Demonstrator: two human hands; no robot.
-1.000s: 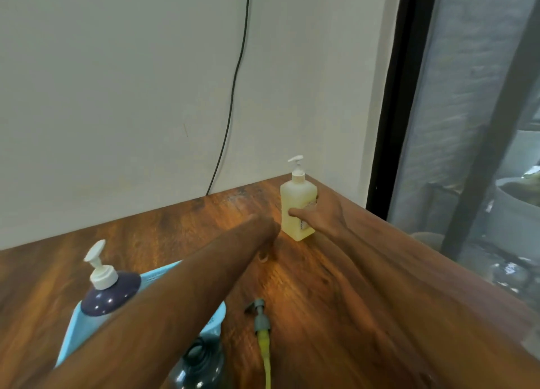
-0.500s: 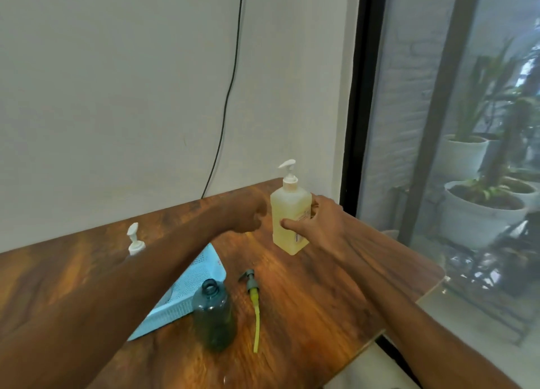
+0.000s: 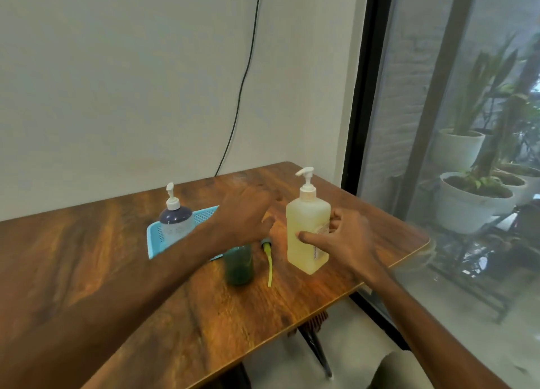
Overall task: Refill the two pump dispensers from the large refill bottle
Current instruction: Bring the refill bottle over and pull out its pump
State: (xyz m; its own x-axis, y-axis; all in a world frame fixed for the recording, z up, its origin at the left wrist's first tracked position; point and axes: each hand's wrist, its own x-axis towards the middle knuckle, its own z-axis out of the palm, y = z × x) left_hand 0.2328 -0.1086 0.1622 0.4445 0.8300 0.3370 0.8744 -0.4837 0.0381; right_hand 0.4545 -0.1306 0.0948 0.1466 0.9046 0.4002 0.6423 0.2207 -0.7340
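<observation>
My right hand (image 3: 347, 242) grips the large pale-yellow refill bottle (image 3: 305, 225) by its side, thumb across the front; its white pump is on top. The bottle's base is at or just above the wooden table (image 3: 146, 315). My left hand (image 3: 245, 216) hovers beside it, fingers loosely curled, holding nothing. Below that hand stands a small dark-green dispenser bottle (image 3: 238, 264) without its pump. Its pump with the yellow tube (image 3: 268, 264) lies flat on the table next to it. A clear dispenser with a dark-blue top and white pump (image 3: 175, 216) stands in a light-blue tray (image 3: 155, 239).
A black cable (image 3: 239, 90) runs down the white wall behind the table. The table's right edge (image 3: 409, 251) is close to the refill bottle. Beyond it, a glass window shows potted plants (image 3: 473, 201) outside.
My right hand has brought the refill bottle from the table's far corner towards me, close to the green bottle. My left hand came back alongside. The camera view pulled back and up.
</observation>
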